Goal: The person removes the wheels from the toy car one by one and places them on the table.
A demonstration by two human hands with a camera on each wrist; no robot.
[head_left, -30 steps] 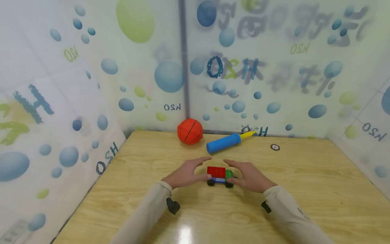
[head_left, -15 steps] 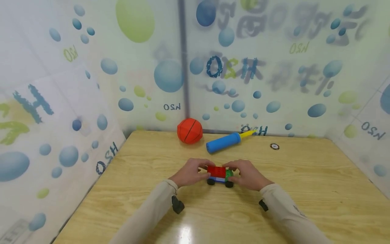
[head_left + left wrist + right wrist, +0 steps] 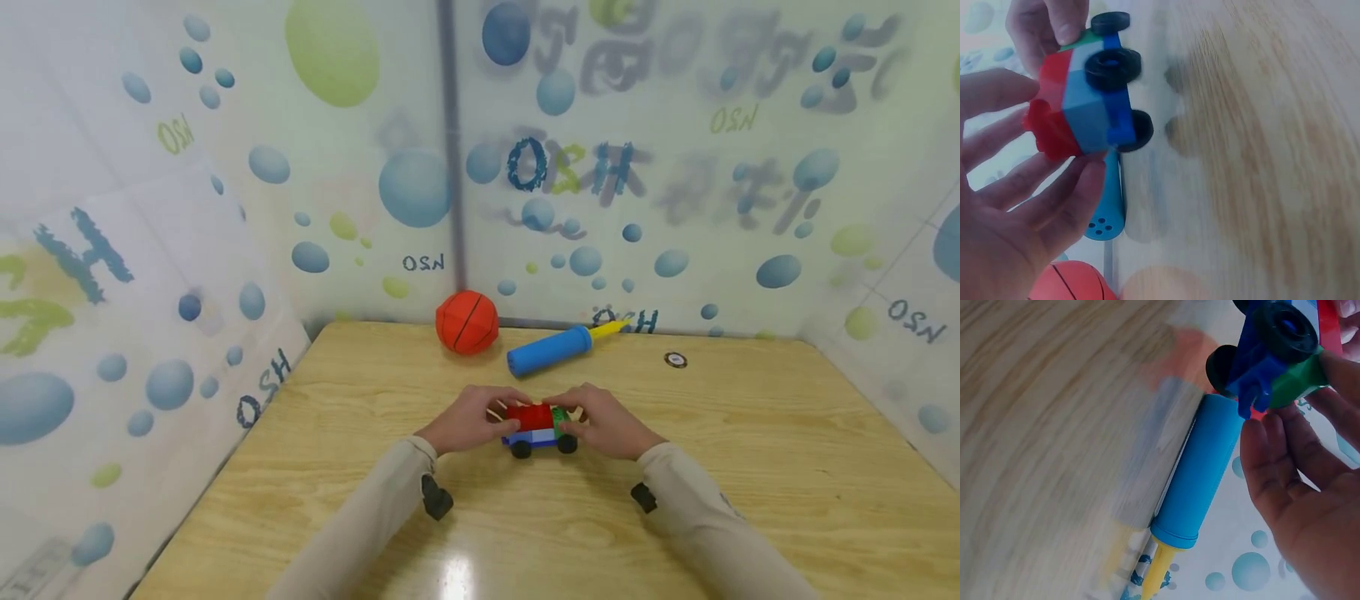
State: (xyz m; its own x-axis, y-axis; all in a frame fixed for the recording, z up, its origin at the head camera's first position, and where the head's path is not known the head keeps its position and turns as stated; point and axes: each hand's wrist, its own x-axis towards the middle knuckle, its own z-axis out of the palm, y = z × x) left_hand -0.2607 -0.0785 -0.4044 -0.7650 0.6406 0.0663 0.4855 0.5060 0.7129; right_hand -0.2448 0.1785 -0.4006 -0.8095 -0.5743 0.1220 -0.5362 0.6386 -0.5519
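Both hands hold a toy truck (image 3: 534, 427) built of bricks, with a red top, light blue and blue body, green cab and black wheels. My left hand (image 3: 472, 418) grips the rear end, thumb and fingers on either side of the red bricks (image 3: 1054, 106). The green cab (image 3: 1297, 378) is pinched by my right hand (image 3: 609, 423). In the left wrist view, a gap shows between the wheels (image 3: 1113, 67) and their dark reflections on the tabletop, so the truck is slightly raised. A blue hook-like piece (image 3: 1254, 394) sticks out at its front.
Behind the hands, a blue hand pump (image 3: 551, 350) with a yellow nozzle lies on the wooden table (image 3: 525, 533). A red ball (image 3: 467, 322) with black lines sits at its left, near the wall. A small round chip (image 3: 676, 360) lies to the right.
Both hands have closed in from beside the truck and taken hold of its two ends. The truck has since lifted and tilted slightly.
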